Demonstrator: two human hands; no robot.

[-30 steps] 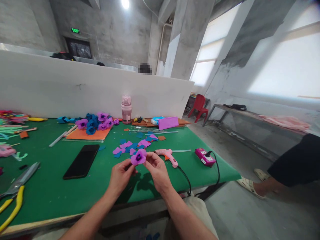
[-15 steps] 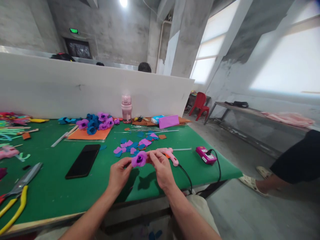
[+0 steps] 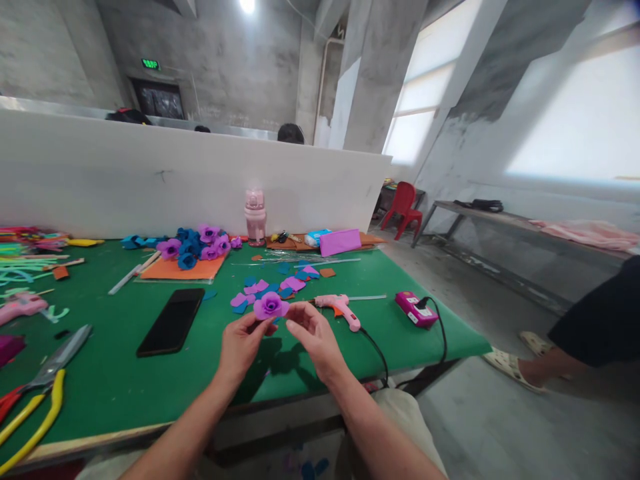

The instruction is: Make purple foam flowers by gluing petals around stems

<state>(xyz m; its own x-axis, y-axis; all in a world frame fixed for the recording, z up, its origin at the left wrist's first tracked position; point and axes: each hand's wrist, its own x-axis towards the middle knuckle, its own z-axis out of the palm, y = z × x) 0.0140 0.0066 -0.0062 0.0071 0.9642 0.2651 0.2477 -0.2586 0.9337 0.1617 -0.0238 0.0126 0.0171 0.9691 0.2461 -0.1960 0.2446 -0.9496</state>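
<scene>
Your left hand [image 3: 243,342] now pinches the purple foam flower [image 3: 270,306] alone above the green table [image 3: 125,380], w/ your right hand [image 3: 311,333] let go, fingers loosely open just beside it.

Bright window glare, wide-angle edge distortion

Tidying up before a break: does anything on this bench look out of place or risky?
Mostly ordinary craft clutter. The pink glue gun lies on its side on the green table, cord trailing over the front edge. Loose petal cut-outs lie scattered behind the purple flower.
</scene>
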